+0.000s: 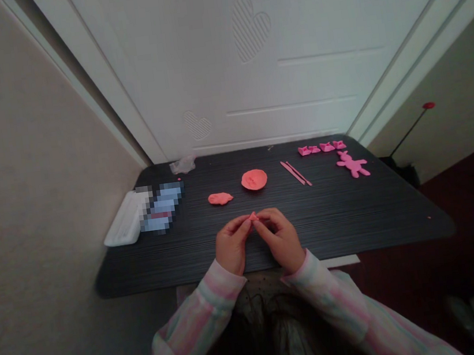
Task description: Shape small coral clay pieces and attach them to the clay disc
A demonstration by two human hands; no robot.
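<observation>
With a clay bit this tiny I'd go light: small even pinches, turning it so it doesn't squash. Left hand and right hand both have it pinched in thumb and fingers. It's coral, kinda pointy up top, too small to see more. From it, the bowl is at 12 o'clock, the lump at 10

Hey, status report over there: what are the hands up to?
Left hand and right hand: pinching small coral piece together. Coral bowl shape just beyond. Nothing visible between hands and bowl shape.
</observation>
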